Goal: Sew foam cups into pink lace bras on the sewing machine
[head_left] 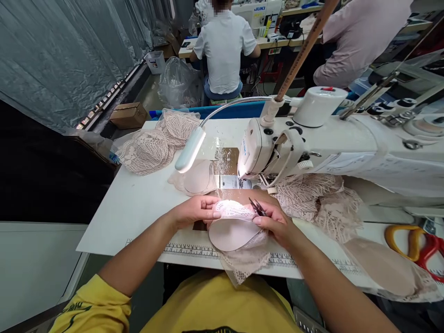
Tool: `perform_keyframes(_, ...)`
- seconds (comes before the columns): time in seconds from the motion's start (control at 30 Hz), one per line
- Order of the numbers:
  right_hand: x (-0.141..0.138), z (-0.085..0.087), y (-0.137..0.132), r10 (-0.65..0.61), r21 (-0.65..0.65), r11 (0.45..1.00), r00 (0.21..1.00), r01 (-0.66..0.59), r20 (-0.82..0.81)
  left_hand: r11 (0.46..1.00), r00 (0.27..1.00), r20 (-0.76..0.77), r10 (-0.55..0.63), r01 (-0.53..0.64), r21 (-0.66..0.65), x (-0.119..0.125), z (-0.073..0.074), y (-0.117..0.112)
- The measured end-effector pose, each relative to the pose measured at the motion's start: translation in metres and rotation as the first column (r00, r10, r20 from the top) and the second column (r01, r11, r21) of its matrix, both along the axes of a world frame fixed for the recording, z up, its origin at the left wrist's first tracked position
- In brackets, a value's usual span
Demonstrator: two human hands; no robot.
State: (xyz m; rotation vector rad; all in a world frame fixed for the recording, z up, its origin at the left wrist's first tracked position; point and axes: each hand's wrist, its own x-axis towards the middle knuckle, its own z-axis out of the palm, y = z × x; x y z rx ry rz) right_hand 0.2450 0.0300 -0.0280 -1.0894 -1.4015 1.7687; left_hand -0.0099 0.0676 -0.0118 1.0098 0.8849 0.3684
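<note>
A pale pink bra cup [232, 233] with lace along its upper edge is held between my two hands, just in front of the sewing machine's needle area. My left hand [201, 210] pinches the lace edge at its left side. My right hand [275, 222] grips the cup's right edge and also holds small dark thread snips [257, 207], their points facing up and left. Loose lace hangs below the cup over the table's front edge. Behind it stands the white sewing machine [256, 148], its presser foot above the metal plate [231, 181].
Another cup piece [197, 178] lies left of the plate. Lace piles sit at the back left [149, 148] and under the machine arm [312, 194]. A lamp [190, 150] overhangs the table. Scissors with yellow and red handles [412, 245] lie right. Two people sit beyond.
</note>
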Motion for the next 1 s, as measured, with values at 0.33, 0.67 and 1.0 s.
perform_keyframes(0.33, -0.004, -0.005, 0.003, -0.108, 0.286, 0.958, 0.961, 0.033, 0.254, 0.961, 0.999, -0.005, 0.041, -0.038, 0.275, 0.015, 0.004, -0.002)
perform_keyframes(0.67, -0.010, 0.000, 0.005, -0.066, 0.372, 0.926, 0.944, -0.063, 0.324, 0.962, 0.999, 0.012, -0.030, 0.025, 0.271, 0.026, -0.006, -0.005)
perform_keyframes(1.0, -0.021, 0.006, 0.002, -0.114, 0.383, 0.924, 0.948, -0.009, 0.296, 0.945, 0.997, -0.050, -0.055, 0.068, 0.320, 0.029, -0.003, -0.007)
